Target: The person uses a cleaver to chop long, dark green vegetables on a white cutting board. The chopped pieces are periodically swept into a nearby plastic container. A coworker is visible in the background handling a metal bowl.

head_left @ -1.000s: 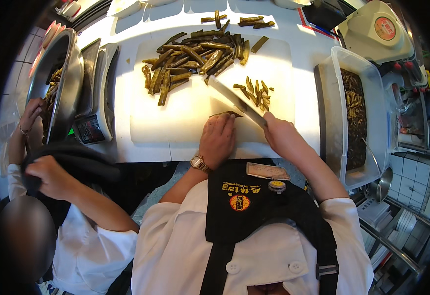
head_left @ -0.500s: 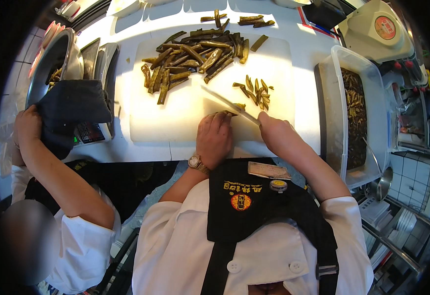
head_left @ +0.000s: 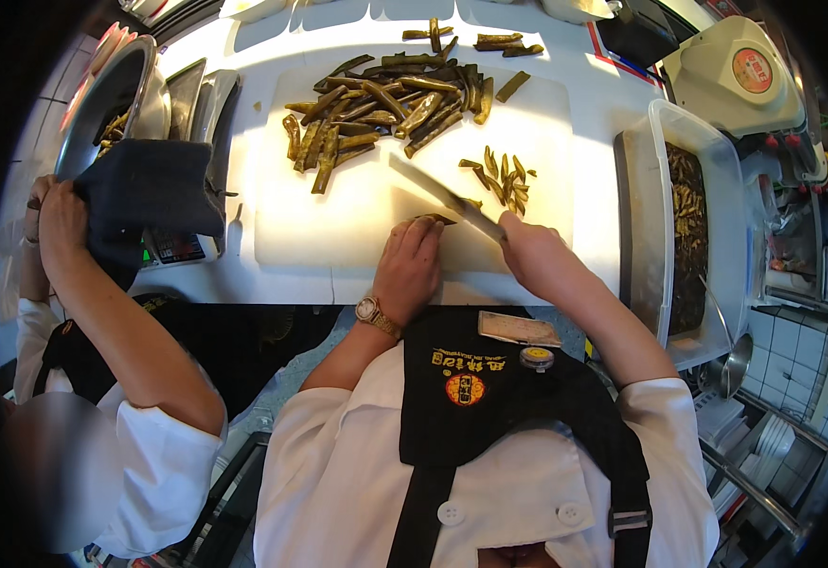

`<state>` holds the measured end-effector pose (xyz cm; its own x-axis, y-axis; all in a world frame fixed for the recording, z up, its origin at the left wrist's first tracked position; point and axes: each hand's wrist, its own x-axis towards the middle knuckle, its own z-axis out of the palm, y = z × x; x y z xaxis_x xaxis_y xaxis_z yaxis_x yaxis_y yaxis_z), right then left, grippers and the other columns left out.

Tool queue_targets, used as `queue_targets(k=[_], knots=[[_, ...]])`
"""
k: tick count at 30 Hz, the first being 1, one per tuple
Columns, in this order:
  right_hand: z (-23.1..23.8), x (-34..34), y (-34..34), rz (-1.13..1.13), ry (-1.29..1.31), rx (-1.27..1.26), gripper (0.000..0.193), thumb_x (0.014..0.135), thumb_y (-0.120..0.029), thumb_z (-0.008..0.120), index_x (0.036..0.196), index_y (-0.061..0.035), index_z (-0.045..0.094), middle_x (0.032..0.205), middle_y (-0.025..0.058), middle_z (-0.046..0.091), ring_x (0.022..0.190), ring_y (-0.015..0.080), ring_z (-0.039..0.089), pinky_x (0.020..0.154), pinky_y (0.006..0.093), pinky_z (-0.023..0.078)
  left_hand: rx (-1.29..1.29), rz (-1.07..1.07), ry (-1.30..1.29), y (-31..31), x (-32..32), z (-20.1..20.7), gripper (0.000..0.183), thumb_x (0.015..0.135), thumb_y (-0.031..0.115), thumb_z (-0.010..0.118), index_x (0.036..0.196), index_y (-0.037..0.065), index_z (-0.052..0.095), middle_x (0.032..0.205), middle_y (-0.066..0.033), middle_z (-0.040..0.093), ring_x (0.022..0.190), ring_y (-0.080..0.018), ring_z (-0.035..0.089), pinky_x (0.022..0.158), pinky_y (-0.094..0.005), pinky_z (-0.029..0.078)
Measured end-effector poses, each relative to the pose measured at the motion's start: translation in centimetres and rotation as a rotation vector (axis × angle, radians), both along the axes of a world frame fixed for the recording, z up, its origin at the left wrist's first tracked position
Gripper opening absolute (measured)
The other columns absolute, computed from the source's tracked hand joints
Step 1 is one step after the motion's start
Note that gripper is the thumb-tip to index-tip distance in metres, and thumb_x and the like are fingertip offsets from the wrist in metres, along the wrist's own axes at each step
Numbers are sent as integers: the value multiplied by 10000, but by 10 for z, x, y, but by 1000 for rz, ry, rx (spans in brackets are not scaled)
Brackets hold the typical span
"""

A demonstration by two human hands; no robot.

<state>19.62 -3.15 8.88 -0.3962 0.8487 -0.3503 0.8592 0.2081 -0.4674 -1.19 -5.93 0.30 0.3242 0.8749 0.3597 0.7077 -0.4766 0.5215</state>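
Note:
My right hand (head_left: 544, 254) is closed round the handle of a kitchen knife (head_left: 444, 196), its blade slanting to the far left over the white cutting board (head_left: 314, 232). On the near side of the blade, the bent fingertips of my left hand (head_left: 410, 265) press a short piece of dark green pickled vegetable (head_left: 438, 219) onto the board. A cut bit shows just beyond the blade. Thin cut strips (head_left: 507, 180) lie past the knife to the right. Farther off is a heaped pile of longer brown-green vegetable lengths (head_left: 385, 106).
A clear plastic tub (head_left: 655, 208) of dark liquid and vegetable pieces stands right of the board. At left, a co-worker's hands (head_left: 62, 222) hold a dark cloth (head_left: 153, 194) beside a metal bowl (head_left: 111, 90) and a scale (head_left: 191, 248). A cream-coloured machine (head_left: 731, 80) sits far right.
My left hand has slid slightly left along the board. The vegetable piece under its fingers now sits apart from the bit beyond the knife. The co-worker's hands have drawn closer together on the cloth.

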Motion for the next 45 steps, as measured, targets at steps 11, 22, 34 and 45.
queue_targets(k=[11, 22, 34, 45], knots=[[7, -10, 5, 119, -25, -10, 54, 889, -28, 473, 931, 3, 460, 724, 251, 616, 732, 443, 627, 656, 507, 498, 4, 13, 77, -2, -4, -22, 412, 751, 12, 596, 1162, -25, 589, 1179, -145, 561, 1091, -322, 534, 975, -402, 449], [16, -1, 1, 196, -34, -1, 62, 907, -59, 459, 922, 1, 458, 761, 238, 630, 735, 442, 625, 656, 505, 495, 20, 59, 24, -9, -9, -19, 371, 746, -6, 595, 1117, -6, 610, 1142, -131, 586, 1075, -320, 541, 956, -400, 458], [6, 17, -10, -96, 232, 35, 185, 894, -98, 583, 1005, 3, 473, 717, 228, 618, 708, 430, 621, 623, 471, 483, -84, 7, 10, -2, -29, -44, 417, 809, 73, 632, 1203, -18, 533, 1278, -206, 497, 1189, -386, 477, 1010, -434, 412], [-32, 86, -38, -973, 941, -461, 204, 939, -104, 546, 1110, -22, 473, 661, 12, 495, 473, 85, 449, 409, 244, 389, 28, -38, 172, 74, 67, 2, 928, 771, 562, 679, 1381, -66, 372, 1423, -313, 351, 1337, -448, 334, 1133, -502, 261]])
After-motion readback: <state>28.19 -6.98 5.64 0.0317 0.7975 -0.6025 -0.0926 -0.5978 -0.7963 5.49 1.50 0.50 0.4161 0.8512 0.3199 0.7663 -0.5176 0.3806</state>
